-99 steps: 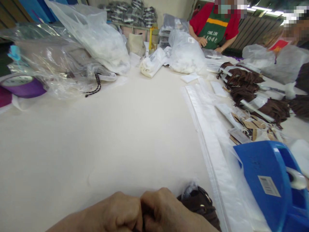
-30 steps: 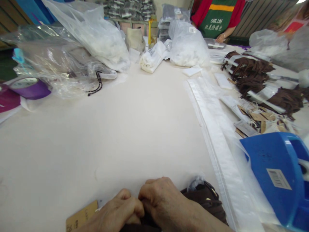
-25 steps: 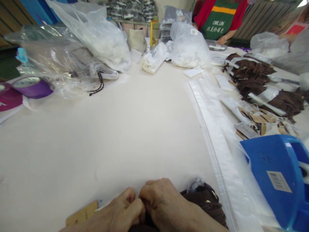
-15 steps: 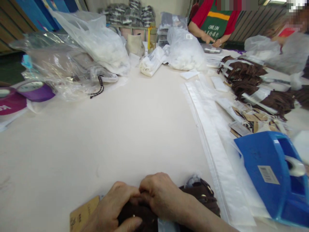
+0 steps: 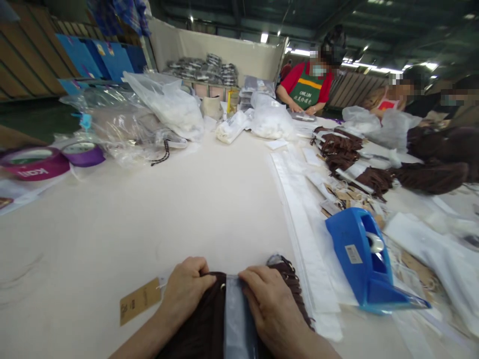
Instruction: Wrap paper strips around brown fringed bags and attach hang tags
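A dark brown fabric item (image 5: 211, 314) with metal eyelets and gathered strips at its right end lies at the table's near edge. My left hand (image 5: 185, 286) pinches its far edge left of a clear plastic band (image 5: 235, 319) wrapped across it. On the other side, my right hand (image 5: 267, 299) has its fingers closed at the band's right edge, gripping band and fabric. A kraft paper hang tag (image 5: 140, 301) lies flat on the table beside my left hand, tied by a thin string. My hands cover part of the item, and its near side runs out of view.
A blue tape dispenser (image 5: 355, 254) stands right, beside long white plastic bags (image 5: 299, 214). Tags (image 5: 344, 194) and brown bundles (image 5: 342, 149) lie beyond. Purple tape rolls (image 5: 84, 152) and clear bags (image 5: 116, 124) are left. A co-worker in a green apron (image 5: 307, 92) stands across.
My hands have moved apart, uncovering the plastic band between them. The tag shows more fully. The view has tilted up and swung right, showing more of the room.
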Tool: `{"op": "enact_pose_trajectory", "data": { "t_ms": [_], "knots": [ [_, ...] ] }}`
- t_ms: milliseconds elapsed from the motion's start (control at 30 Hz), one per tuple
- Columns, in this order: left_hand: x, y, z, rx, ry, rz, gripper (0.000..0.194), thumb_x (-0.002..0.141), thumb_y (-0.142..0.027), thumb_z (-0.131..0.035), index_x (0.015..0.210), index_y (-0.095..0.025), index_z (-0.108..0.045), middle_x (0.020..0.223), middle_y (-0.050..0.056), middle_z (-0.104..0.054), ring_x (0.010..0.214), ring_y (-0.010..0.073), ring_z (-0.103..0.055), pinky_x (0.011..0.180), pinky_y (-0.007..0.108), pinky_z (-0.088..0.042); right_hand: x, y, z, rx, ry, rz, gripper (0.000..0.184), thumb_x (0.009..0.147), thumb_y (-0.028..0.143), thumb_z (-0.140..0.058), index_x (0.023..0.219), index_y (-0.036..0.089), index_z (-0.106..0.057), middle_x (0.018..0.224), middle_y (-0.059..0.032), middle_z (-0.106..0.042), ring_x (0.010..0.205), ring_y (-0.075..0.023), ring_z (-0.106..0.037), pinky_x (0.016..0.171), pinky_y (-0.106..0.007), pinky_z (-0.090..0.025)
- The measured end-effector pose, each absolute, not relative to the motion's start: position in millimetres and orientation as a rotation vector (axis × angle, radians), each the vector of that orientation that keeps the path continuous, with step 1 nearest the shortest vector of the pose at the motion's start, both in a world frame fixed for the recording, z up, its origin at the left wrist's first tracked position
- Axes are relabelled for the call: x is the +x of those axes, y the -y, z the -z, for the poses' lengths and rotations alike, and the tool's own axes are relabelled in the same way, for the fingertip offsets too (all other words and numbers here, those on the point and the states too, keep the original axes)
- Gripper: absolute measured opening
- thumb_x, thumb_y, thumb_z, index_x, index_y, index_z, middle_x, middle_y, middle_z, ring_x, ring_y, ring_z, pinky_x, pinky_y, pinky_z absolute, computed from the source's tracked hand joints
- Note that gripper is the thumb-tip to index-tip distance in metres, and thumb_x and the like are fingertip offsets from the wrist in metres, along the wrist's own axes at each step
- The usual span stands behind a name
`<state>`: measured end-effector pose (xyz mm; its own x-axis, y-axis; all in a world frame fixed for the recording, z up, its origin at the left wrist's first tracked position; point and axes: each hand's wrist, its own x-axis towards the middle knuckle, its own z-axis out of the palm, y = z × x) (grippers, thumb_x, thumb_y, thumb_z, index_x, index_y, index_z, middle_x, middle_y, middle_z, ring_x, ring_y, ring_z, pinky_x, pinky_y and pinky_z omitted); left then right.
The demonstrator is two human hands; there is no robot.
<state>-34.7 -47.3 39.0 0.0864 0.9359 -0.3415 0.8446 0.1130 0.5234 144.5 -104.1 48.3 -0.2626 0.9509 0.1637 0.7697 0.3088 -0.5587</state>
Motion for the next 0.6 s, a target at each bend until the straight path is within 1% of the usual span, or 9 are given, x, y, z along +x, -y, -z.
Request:
{"op": "enact_pose_trajectory", "data": {
  "t_ms": [100, 167, 233, 333, 400, 467, 500, 533, 600],
  "knots": [
    [-24, 35, -40, 1.763, -1.802, -0.181, 0.013, 0.064, -0.021, -0.052, 0.052, -0.019, -0.049, 0.052, -0.003, -0.050, 0.058, 0.0137, -0.051, 0.053, 0.023, -0.031, 147, 108, -31, -1.484, 2.069, -0.299, 0.025, 0.085, 0.007, -0.043, 0.102, 0.015, -0.058, 0.096, -0.0089, -0.060, 0.089, -0.0199, -0.053, 0.078, -0.034, -0.044],
    [-17, 25, -40, 1.810, -1.803, -0.184, 0.012, 0.065, -0.021, -0.052, 0.053, -0.019, -0.052, 0.051, -0.002, -0.052, 0.058, 0.0142, -0.052, 0.053, 0.023, -0.031, 148, 104, -27, -1.476, 2.070, -0.225, 0.024, 0.085, 0.009, -0.043, 0.102, 0.015, -0.058, 0.098, -0.0095, -0.060, 0.091, -0.0203, -0.052, 0.080, -0.034, -0.043],
    [-11, 16, -39, 1.863, -1.798, -0.174, 0.012, 0.065, -0.020, -0.053, 0.054, -0.019, -0.054, 0.053, -0.001, -0.054, 0.059, 0.0151, -0.053, 0.053, 0.024, -0.031, 148, 98, -28, -1.451, 2.178, -0.231, 0.025, 0.084, 0.008, -0.044, 0.103, 0.016, -0.059, 0.100, -0.0082, -0.061, 0.093, -0.0208, -0.052, 0.081, -0.035, -0.042],
    [-8, 7, -37, 1.951, -1.761, -0.159, 0.011, 0.067, -0.021, -0.055, 0.057, -0.017, -0.058, 0.058, 0.001, -0.060, 0.064, 0.0159, -0.056, 0.056, 0.024, -0.035, 147, 91, -31, -1.440, 2.350, -0.313, 0.035, 0.081, 0.005, -0.045, 0.111, 0.018, -0.057, 0.110, -0.0062, -0.061, 0.100, -0.0206, -0.051, 0.087, -0.036, -0.040],
    [-9, 3, -39, 2.016, -1.719, -0.149, 0.012, 0.069, -0.023, -0.057, 0.059, -0.017, -0.060, 0.060, 0.002, -0.062, 0.065, 0.0164, -0.058, 0.057, 0.024, -0.037, 148, 87, -30, -1.491, 2.375, -0.360, 0.041, 0.079, 0.005, -0.044, 0.117, 0.016, -0.054, 0.117, -0.0076, -0.058, 0.104, -0.0208, -0.050, 0.092, -0.036, -0.039],
    [-12, 4, -46, 2.091, -1.678, -0.146, 0.014, 0.071, -0.027, -0.059, 0.063, -0.016, -0.062, 0.063, 0.003, -0.064, 0.066, 0.0180, -0.059, 0.059, 0.025, -0.040, 150, 81, -28, -1.507, 2.390, -0.422, 0.045, 0.078, 0.004, -0.042, 0.120, 0.014, -0.052, 0.121, -0.0093, -0.056, 0.107, -0.0203, -0.051, 0.095, -0.035, -0.038],
    [-14, 7, -51, 2.140, -1.664, -0.165, 0.015, 0.073, -0.028, -0.058, 0.070, -0.015, -0.064, 0.070, 0.005, -0.066, 0.072, 0.0199, -0.061, 0.064, 0.027, -0.042, 152, 79, -28, -1.491, 2.402, -0.458, 0.046, 0.078, 0.004, -0.040, 0.121, 0.013, -0.051, 0.123, -0.0097, -0.055, 0.109, -0.0197, -0.051, 0.097, -0.034, -0.038],
    [-16, 11, -57, 2.195, -1.656, -0.197, 0.017, 0.076, -0.028, -0.056, 0.081, -0.014, -0.064, 0.081, 0.007, -0.068, 0.082, 0.0220, -0.060, 0.071, 0.031, -0.043, 154, 77, -29, -1.467, 2.414, -0.493, 0.047, 0.077, 0.004, -0.039, 0.122, 0.013, -0.050, 0.124, -0.0099, -0.054, 0.111, -0.0189, -0.050, 0.099, -0.033, -0.036],
    [-19, 24, -66, 2.320, -1.607, -0.281, 0.028, 0.082, -0.025, -0.048, 0.107, -0.016, -0.058, 0.110, 0.009, -0.062, 0.107, 0.0231, -0.052, 0.089, 0.037, -0.038, 157, 77, -33, -1.445, 2.422, -0.531, 0.050, 0.076, 0.002, -0.036, 0.124, 0.013, -0.049, 0.129, -0.0101, -0.051, 0.119, -0.0178, -0.045, 0.103, -0.034, -0.032]
  ]
}}
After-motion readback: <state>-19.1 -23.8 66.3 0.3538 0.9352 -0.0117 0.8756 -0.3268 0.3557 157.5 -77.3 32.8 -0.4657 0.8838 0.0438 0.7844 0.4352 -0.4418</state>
